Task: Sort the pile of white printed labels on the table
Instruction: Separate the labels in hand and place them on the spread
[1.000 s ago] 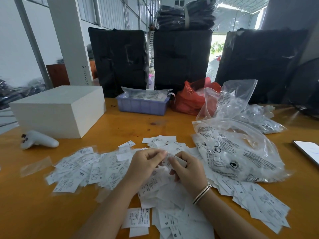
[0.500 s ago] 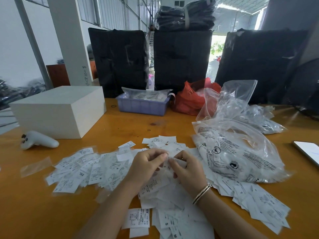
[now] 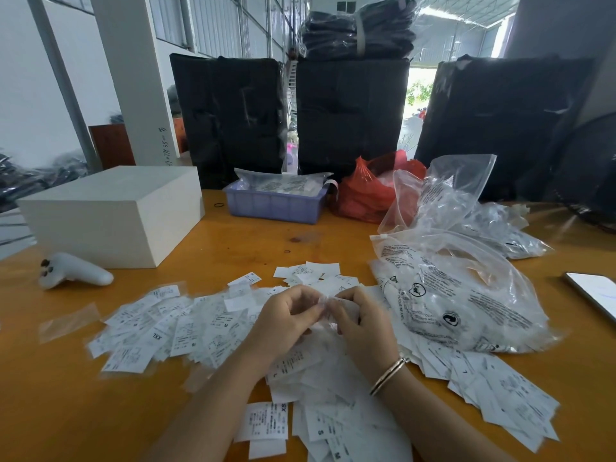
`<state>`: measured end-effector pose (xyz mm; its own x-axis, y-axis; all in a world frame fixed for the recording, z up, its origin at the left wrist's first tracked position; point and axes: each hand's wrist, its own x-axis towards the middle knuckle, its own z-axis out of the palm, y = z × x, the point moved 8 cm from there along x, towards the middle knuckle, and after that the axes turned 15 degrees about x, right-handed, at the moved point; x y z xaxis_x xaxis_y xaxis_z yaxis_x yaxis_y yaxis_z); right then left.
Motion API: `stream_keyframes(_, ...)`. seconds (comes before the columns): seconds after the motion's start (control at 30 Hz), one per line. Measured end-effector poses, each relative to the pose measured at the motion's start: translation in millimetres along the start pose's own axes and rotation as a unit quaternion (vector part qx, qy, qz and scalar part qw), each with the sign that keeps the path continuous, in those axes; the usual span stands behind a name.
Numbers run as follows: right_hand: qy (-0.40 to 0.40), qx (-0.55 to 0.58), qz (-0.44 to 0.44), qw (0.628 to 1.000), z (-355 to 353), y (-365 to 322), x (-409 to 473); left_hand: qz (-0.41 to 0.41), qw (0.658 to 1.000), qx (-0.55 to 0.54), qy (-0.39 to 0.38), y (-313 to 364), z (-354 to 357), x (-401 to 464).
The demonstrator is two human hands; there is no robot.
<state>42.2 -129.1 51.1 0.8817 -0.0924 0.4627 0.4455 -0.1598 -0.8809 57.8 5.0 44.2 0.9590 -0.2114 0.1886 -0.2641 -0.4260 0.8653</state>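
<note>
A wide pile of white printed labels (image 3: 186, 328) lies spread over the orange table (image 3: 66, 411), reaching from the left across to the near right. Some carry size letters such as XXL, S and M. My left hand (image 3: 283, 320) and my right hand (image 3: 363, 325) meet above the middle of the pile. Their fingertips pinch a small label in a clear sleeve (image 3: 325, 303) between them. A bangle sits on my right wrist. The labels under my hands are hidden.
A white box (image 3: 110, 211) and a white controller (image 3: 75, 271) stand at the left. A purple tray (image 3: 275, 203) and a red bag (image 3: 366, 188) sit at the back. Clear plastic bags (image 3: 460, 295) lie at the right, a phone (image 3: 596, 295) beyond them.
My hands have stayed in place over the pile. The fingers shifted slightly, and the small piece between them now sits pinched at the fingertips.
</note>
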Motion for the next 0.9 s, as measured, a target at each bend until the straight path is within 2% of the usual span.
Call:
stream_keyframes(0.17,0.007,-0.003,-0.022,1.000,-2,0,0,-0.028,0.998,-0.051,0.016,-5,-5,1)
stream_keyframes(0.3,-0.030,-0.018,-0.020,0.999,7,-2,-2,-0.036,0.999,-0.039,0.013,-5,-1,0)
stream_keyframes(0.47,-0.007,0.119,0.062,0.991,0,13,2,-0.047,0.996,-0.057,0.047,-7,-10,0)
stream_keyframes(0.6,-0.012,0.106,0.057,0.993,1,12,3,-0.055,0.997,-0.048,0.025,-7,-2,0)
stream_keyframes(0.77,0.015,0.180,0.068,0.981,-4,15,3,-0.074,0.991,-0.089,0.071,-12,-11,0)
stream_keyframes(0.9,-0.023,0.155,0.073,0.985,5,13,2,-0.068,0.993,-0.071,0.060,-8,-6,-1)
